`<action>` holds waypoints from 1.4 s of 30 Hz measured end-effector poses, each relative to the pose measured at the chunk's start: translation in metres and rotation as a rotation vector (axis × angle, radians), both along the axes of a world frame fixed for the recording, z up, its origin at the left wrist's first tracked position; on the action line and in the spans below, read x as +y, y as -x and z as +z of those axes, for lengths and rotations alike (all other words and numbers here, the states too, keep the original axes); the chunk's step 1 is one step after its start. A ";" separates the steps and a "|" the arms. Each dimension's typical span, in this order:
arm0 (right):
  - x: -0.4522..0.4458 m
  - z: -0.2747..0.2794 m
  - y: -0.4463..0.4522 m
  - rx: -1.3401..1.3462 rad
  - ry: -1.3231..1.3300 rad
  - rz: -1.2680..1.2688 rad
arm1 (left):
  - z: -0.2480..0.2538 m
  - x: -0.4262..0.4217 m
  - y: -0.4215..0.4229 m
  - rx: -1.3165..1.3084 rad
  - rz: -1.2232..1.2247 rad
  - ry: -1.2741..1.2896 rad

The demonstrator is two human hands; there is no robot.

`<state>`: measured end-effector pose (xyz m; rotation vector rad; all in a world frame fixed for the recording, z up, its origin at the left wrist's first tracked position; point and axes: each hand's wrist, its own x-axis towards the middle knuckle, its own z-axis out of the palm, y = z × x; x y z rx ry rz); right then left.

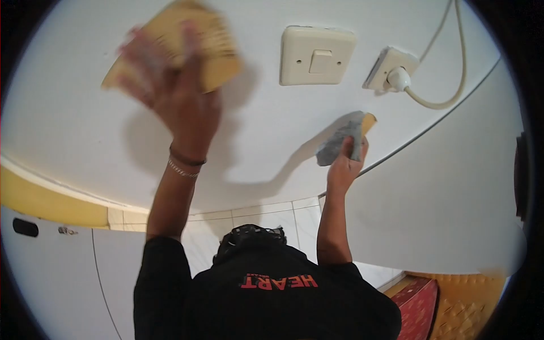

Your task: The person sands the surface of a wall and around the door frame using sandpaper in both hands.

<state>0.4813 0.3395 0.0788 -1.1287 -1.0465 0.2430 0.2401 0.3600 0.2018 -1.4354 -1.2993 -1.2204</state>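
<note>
My left hand (175,99), blurred by motion and with a bracelet at its wrist, grips a sandpaper sheet (224,62) against the white wall (272,124). Dark print shows on the sheet's tan backing, and my fingers lie spread over it. Lower and to the right, my right hand (344,173) is closed on a piece of folded sandpaper (337,146), thumb on its grey, dusty face. A strip of tan backing shows at that piece's upper right edge.
A cream light switch (319,55) and a socket with a white plug (398,79) are on the wall. The plug's cord (463,56) loops at right. A grey panel (442,192) stands right, a white cabinet (56,272) lower left, red cushioning (413,306) lower right.
</note>
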 end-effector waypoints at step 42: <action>0.011 -0.007 0.002 0.368 0.023 0.047 | -0.018 -0.008 0.021 0.136 -0.231 0.074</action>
